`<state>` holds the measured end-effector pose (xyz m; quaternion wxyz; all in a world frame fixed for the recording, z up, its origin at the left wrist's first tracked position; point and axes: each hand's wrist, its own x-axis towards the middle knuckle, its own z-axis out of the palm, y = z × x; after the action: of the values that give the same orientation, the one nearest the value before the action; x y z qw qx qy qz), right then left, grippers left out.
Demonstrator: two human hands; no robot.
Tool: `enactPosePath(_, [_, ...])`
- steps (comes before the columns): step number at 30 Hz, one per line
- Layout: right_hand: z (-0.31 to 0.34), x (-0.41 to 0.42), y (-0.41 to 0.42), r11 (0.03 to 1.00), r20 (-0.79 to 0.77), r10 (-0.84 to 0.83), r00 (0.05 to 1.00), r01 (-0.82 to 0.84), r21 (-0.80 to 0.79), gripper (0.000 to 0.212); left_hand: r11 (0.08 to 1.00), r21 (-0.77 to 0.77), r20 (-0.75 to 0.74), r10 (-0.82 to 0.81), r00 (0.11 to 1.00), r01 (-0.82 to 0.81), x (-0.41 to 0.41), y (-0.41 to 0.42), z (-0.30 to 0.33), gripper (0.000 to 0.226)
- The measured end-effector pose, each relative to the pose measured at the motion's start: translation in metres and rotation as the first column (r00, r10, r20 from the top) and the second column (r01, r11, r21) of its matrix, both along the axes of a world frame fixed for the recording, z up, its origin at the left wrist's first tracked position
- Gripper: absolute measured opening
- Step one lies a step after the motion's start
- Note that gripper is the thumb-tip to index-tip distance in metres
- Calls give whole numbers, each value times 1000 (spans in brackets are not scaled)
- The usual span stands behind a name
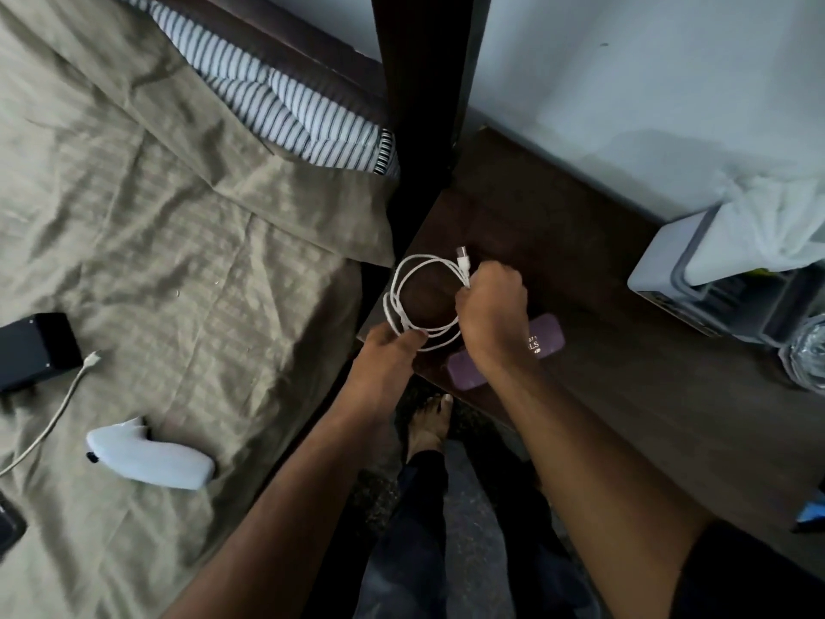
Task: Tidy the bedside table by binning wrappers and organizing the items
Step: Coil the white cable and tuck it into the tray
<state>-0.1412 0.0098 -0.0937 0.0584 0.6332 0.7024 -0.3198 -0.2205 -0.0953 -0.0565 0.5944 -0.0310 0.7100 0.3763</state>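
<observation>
A white cable (404, 283) is wound into a loose coil above the near left corner of the dark wooden bedside table (558, 243). My left hand (388, 350) pinches the coil's lower side. My right hand (493, 312) is closed around its right side, and a plug end sticks up just above that fist. Under my right wrist lies a flat purple case (547, 339) with pale lettering, partly hidden by the hand.
A grey box (669, 265) draped with white plastic stands at the table's right, with a clear glass (808, 355) beside it. On the olive bedsheet (178, 216) lie a white handheld device (152, 457), a black box (35, 350) and another cable (58, 408). A striped pillow (290, 100) is behind.
</observation>
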Motion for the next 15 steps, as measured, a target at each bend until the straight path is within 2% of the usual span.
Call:
enactPosePath(2, [-1, -3, -1, 1000, -20, -15, 1000, 15, -6, 19, 999, -2, 3, -32, 999, 32, -1, 0, 4, 22])
enactPosePath(7, [-2, -5, -4, 997, -38, 25, 999, -22, 78, 17, 997, -13, -7, -75, 997, 75, -4, 2, 6, 33])
enactPosePath(9, [2, -3, -1, 998, -140, -60, 988, 63, 14, 12, 998, -3, -24, -64, 998, 64, -7, 3, 5, 35])
enactPosePath(11, [12, -1, 2, 973, -311, -221, 924, 188, -132, 5, 1000, 4, -65, 2, 998, -1, -7, 6, 6, 46])
enactPosePath(13, [28, 6, 3, 953, -437, -301, 847, 251, -171, 11, 994, 22, -125, 109, 986, -107, -7, 10, 10, 61])
enactPosePath(15, [46, 16, 3, 944, -520, -329, 788, 271, -186, 16, 968, 87, -115, 245, 963, -236, -9, 13, 10, 67])
